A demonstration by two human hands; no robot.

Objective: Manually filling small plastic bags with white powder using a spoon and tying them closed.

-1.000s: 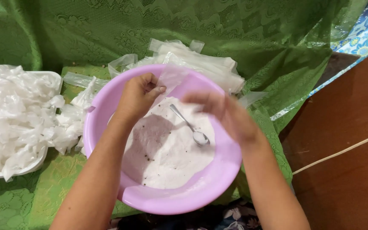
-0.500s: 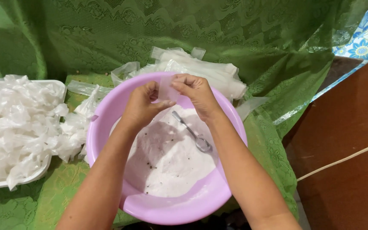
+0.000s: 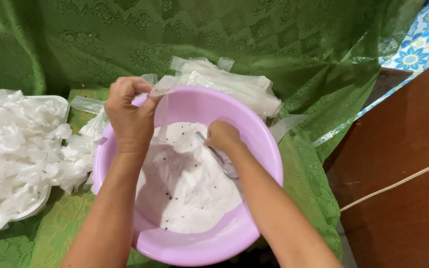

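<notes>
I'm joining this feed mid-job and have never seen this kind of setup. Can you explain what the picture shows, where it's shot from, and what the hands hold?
There is no machine: a person works with two bare hands, filmed by a camera on their head that looks down. The left hand pinches a small clear plastic bag over a round pink plastic basin of white mixture with dark specks. The right hand grips a metal spoon in the mixture. On the green patterned cloth sit a white tray of filled bags and a stack of empty clear bags.

Spoon (image 3: 219, 158) in pink basin (image 3: 254, 134): handle hidden under right hand (image 3: 223, 136). Basin's near rim cut by bottom edge. Dark specks in it too small to identify.
</notes>
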